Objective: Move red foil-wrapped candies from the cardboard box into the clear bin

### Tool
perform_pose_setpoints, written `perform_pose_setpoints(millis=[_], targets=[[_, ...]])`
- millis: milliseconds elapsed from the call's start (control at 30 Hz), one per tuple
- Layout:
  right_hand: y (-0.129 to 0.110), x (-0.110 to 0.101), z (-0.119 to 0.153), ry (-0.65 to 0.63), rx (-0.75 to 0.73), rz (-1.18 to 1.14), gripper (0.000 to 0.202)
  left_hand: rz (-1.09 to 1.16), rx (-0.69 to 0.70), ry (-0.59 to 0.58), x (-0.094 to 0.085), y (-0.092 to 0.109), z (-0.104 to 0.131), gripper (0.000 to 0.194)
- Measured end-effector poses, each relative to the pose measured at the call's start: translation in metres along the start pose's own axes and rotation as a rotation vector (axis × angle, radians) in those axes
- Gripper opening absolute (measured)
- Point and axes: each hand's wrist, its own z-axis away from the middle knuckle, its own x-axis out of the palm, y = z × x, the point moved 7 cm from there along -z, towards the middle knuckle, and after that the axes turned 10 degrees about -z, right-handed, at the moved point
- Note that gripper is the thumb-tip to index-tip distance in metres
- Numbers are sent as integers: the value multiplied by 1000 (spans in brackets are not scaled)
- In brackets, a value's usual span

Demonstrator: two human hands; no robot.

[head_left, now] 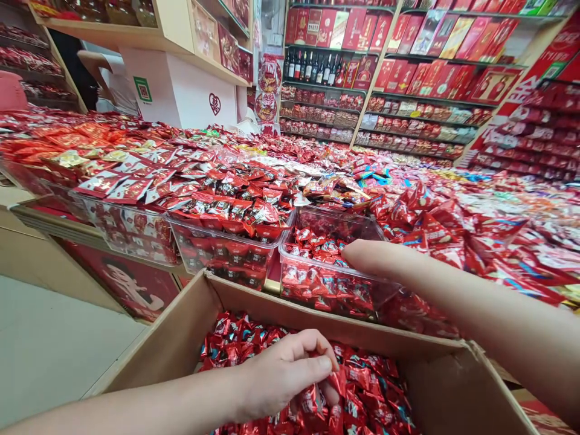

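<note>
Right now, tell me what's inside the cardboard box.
Red-wrapped sweets, with the left hand among them. Whatever lies beneath that hand and the top layer is covered.

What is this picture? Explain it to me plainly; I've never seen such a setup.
No machine here, just a person's two bare hands. The one picture comes from a camera worn on that person's head, looking forward and down. The left hand is curled around red-wrapped sweets, over more of them in an open cardboard box. The right hand is at a clear plastic bin of sweets; its fingers are hidden, so what it holds, if anything, cannot be told. Other bins heaped with sweets stand alongside, and shelves behind carry red boxes and bottles.
</note>
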Motion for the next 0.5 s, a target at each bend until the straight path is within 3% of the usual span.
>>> perform_pose_setpoints(millis=[100,200,233,333,433,500], targets=[[2,-29,25,267,-5,-37,17,46,76,31,-5,5,-1,25],[-8,-41,73,521,-190,-352,13,73,171,59,-9,15,1,24],[-12,-34,86,512,-249,-490,14,81,197,61,-10,19,2,26],[-23,18,106,274,-231,-814,17,93,229,39,-7,24,5,40],[-36,68,108,122,-225,-1155,17,45,191,15,-1,19,4,45],[-43,83,104,89,-277,-1287,18,-7,170,33,0,16,2,45]])
